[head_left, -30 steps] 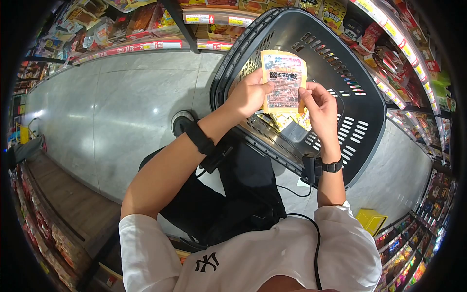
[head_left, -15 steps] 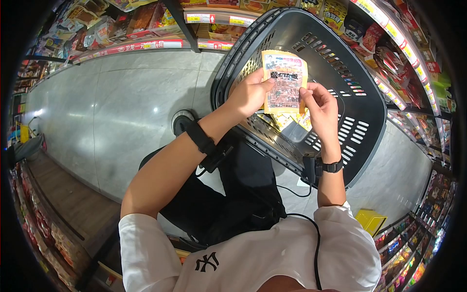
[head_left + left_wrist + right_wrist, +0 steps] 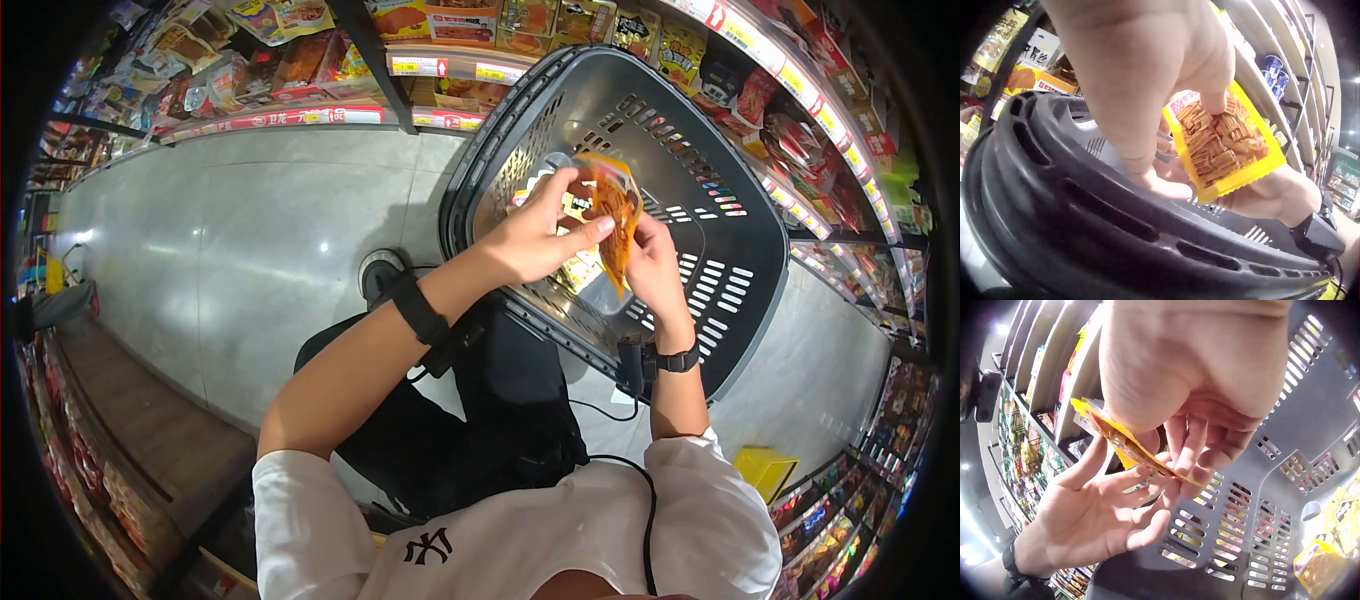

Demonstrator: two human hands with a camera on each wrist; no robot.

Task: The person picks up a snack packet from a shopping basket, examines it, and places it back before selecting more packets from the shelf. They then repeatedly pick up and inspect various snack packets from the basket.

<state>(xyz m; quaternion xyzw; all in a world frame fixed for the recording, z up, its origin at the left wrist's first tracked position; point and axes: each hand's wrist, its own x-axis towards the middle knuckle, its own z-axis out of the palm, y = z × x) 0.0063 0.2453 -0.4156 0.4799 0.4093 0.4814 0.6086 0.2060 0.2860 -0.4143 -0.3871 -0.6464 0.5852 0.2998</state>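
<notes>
A yellow-edged snack packet (image 3: 617,222) is held between both hands over the shopping basket. Seen from the left wrist, brown strips show through the clear front of the packet (image 3: 1225,147). My left hand (image 3: 545,232) grips it from the left, its thumb lying across the face. Fingers of my right hand (image 3: 657,268) pinch the opposite side, partly hidden behind the packet. From the right wrist the packet (image 3: 1127,440) appears nearly edge-on, with the left hand (image 3: 1100,509) below it and the right hand (image 3: 1197,375) above.
The black slotted basket (image 3: 740,290) stands on grey floor tiles (image 3: 260,250) and holds several yellow packets (image 3: 1322,565). Snack shelves (image 3: 470,70) rise behind it and along the right. A yellow bin-like object (image 3: 765,472) stands at lower right, and a dark cable (image 3: 605,412) hangs nearby.
The packet has turned from lying flat with its printed back facing up to a tilted, nearly edge-on pose, brown contents showing. Left thumb now lies across it. Both hands have shifted slightly lower in view.
</notes>
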